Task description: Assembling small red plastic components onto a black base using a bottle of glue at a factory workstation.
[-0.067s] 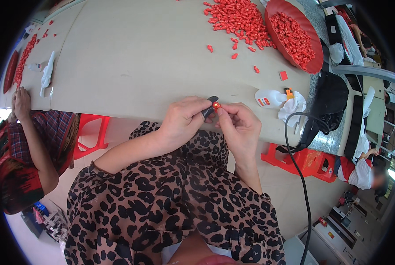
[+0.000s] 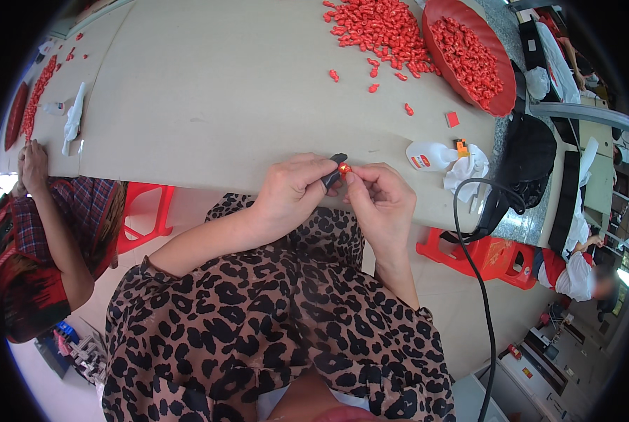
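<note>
Red and glossy, one small piece [image 2: 344, 169] is held just above the near edge of our desk [image 2: 188, 91]. Our right grip [image 2: 383, 204] pinches it between thumb and finger, while our left grip [image 2: 293, 186] is closed on a dark material [image 2: 338, 158], perhaps cloth, beside it. We judge that this piece is in the middle of handling and not yet put down. Many similar pieces lie in a loose pile [image 2: 377, 32] and in a red tray [image 2: 508, 88]; which group is finished, we cannot tell.
</note>
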`<state>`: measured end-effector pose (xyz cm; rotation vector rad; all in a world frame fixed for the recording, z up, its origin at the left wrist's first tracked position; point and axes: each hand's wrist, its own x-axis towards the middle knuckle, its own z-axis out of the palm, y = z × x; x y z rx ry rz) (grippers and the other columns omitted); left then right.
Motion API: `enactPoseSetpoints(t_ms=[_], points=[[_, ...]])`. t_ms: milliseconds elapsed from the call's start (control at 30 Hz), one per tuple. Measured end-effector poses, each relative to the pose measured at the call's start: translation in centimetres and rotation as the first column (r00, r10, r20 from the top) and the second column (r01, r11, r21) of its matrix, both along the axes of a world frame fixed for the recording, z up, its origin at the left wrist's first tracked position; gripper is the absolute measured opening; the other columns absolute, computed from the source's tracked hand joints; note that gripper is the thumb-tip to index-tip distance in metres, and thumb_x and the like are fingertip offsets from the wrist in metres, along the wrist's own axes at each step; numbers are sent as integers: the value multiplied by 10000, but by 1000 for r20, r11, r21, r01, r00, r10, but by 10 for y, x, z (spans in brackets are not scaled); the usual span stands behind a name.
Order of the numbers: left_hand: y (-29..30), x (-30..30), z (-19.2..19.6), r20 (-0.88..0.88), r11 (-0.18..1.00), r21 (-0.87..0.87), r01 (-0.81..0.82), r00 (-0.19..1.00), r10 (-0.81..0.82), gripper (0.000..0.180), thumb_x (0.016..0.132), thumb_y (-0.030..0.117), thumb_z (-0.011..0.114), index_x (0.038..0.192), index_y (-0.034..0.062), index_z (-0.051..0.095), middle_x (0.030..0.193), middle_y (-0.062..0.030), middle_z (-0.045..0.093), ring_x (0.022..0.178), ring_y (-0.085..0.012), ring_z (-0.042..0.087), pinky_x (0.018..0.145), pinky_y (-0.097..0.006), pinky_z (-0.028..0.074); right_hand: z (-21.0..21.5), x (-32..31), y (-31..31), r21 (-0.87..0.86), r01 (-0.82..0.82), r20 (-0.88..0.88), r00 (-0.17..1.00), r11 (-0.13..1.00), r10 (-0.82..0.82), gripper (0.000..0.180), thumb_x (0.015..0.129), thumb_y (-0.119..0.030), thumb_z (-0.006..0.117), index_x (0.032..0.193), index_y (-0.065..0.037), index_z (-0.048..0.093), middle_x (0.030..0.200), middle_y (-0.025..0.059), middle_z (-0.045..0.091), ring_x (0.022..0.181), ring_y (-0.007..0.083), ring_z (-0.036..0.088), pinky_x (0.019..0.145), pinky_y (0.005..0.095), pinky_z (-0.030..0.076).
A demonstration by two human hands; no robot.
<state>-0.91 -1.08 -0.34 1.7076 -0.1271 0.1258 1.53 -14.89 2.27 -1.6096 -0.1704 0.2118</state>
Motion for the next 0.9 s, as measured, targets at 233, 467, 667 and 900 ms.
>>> enactPoseSetpoints(t_ms=[233, 467, 667, 900], points=[[6, -1, -2, 82, 974, 224, 22, 996, -42, 270, 692, -144, 461, 915, -33, 566, 824, -131, 569, 692, -190, 577, 588, -236, 479, -4, 2, 0, -92, -71, 38, 996, 993, 75, 44, 741, 63, 518, 777, 68, 541, 765, 92, 542, 654, 137, 591, 573, 207, 481], [1, -1, -1, 117, 981, 196, -5, 993, -19, 270, 648, -130, 477, 892, -44, 551, 786, -130, 548, 662, -222, 552, 557, -264, 453, -10, 1, 0, -82, -57, 69, 996, 995, 62, 44, 740, 67, 516, 782, 63, 527, 761, 92, 539, 642, 133, 584, 564, 212, 485], [0, -1, -5, 157, 982, 185, -24, 988, -5, 260, 622, -109, 484, 872, -57, 538, 749, -138, 526, 639, -256, 530, 540, -297, 439, -11, 0, -1, -143, -51, 137, 988, 988, 71, 64, 726, 67, 526, 788, 52, 526, 748, 96, 539, 626, 133, 582, 552, 213, 486], [3, -2, -1, 132, 972, 233, -4, 991, -27, 277, 676, -145, 486, 924, -44, 558, 845, -133, 566, 667, -185, 568, 544, -225, 453, -12, -2, 1, -132, -24, 118, 992, 991, 40, 67, 721, 67, 531, 786, 51, 529, 746, 98, 540, 627, 135, 585, 551, 212, 484]])
